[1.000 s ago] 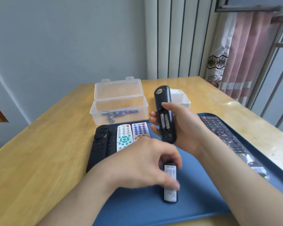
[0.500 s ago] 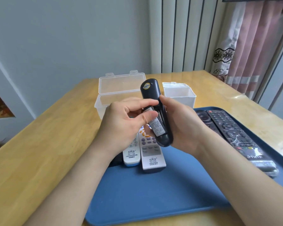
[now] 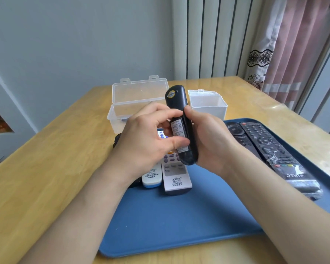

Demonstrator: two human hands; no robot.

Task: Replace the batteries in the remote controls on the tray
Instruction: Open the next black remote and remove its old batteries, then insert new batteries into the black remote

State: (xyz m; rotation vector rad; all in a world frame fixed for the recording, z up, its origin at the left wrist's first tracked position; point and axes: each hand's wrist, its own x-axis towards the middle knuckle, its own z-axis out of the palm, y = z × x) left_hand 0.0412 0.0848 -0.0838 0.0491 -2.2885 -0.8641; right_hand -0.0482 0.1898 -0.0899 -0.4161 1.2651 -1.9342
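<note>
Both hands [image 3: 147, 141] [image 3: 210, 141] little moved, grips closed round black remote [image 3: 181, 103] raised above tray [image 3: 179, 221], centre bare.

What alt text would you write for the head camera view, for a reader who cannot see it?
Both hands hold a black remote upright, back side showing, above a blue tray: left hand pinches its labelled cover, right hand grips its side. More remotes lie on the tray; two clear boxes stand behind.

Black remote [image 3: 181, 103], white-labelled; blue tray [image 3: 179, 221]; tan table [image 3: 46, 178].
</note>
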